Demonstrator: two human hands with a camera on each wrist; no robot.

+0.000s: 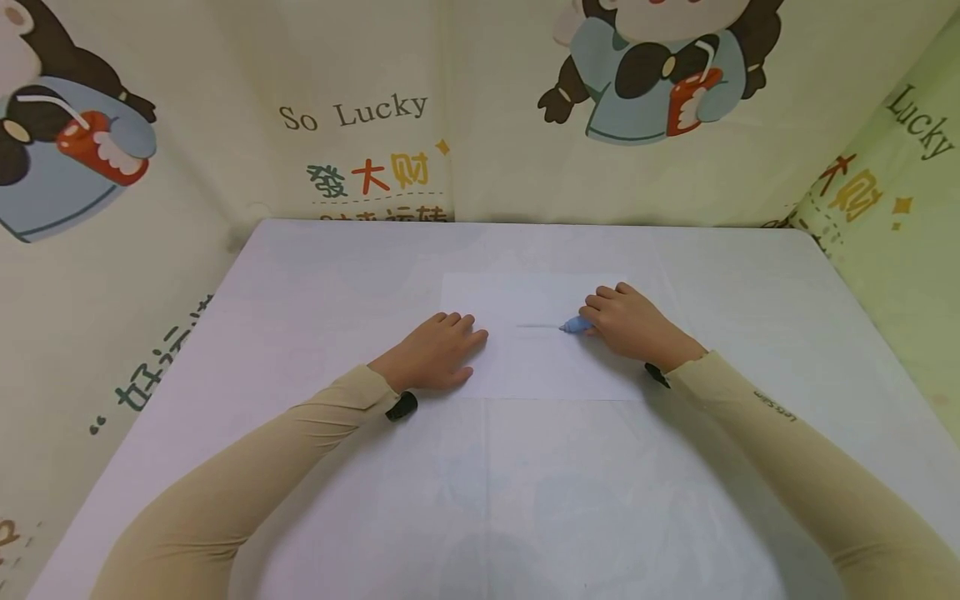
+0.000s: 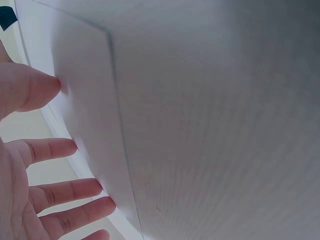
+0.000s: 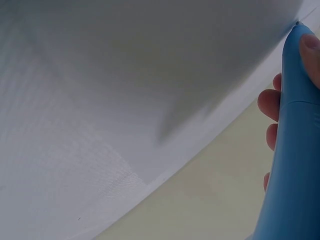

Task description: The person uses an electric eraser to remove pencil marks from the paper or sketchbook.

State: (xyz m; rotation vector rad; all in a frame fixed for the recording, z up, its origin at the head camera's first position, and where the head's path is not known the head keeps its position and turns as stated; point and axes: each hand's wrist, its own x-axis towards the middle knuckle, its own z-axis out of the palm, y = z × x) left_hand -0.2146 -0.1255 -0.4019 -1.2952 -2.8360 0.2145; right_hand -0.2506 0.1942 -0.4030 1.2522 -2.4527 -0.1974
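Observation:
A white sheet of paper [image 1: 510, 371] lies on the table, with a thin, faint line [image 1: 536, 326] across its middle. My right hand [image 1: 630, 323] grips a thick light-blue pen [image 3: 295, 135], its fingers and thumb around the barrel. The small dark tip of the pen touches the paper at the right end of the line. On the sheet's left side rests my left hand [image 1: 438, 354], fingers spread and fairly straight. In the left wrist view, its thumb [image 2: 37, 90] and fingertips press the paper near its edge, holding nothing.
The white table [image 1: 337, 267] extends around the sheet on every side. Cream curtains with cartoon figures and lettering [image 1: 367, 171] hang behind and beside it. Dark wrist-camera pieces [image 1: 402, 407] sit under both cuffs.

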